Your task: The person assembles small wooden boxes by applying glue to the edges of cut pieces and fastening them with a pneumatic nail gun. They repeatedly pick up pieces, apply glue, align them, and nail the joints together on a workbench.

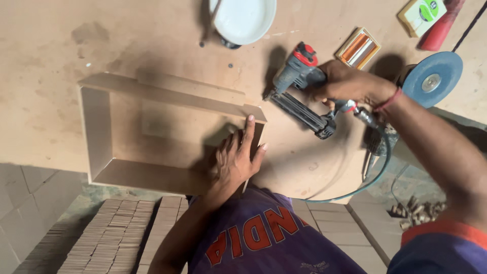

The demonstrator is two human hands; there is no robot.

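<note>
On workbench (45, 116), left hand (235, 157) lies flat, fingers spread, pressing right end of wooden frame (101, 127), long axis left-right. Right hand (350, 83) grips nail gun (300, 86) just right of that corner, nearer.

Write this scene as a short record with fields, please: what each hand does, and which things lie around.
Surface: brown board worktable
Left hand: pressed flat on the right end of the open wooden frame
Right hand: grips a nail gun, tip close to the frame's top right corner
Hose: green, runs from the gun off the table edge
Far side: white bowl, small open box, grinder with blue disc
Below table: stacks of thin wood strips
</note>
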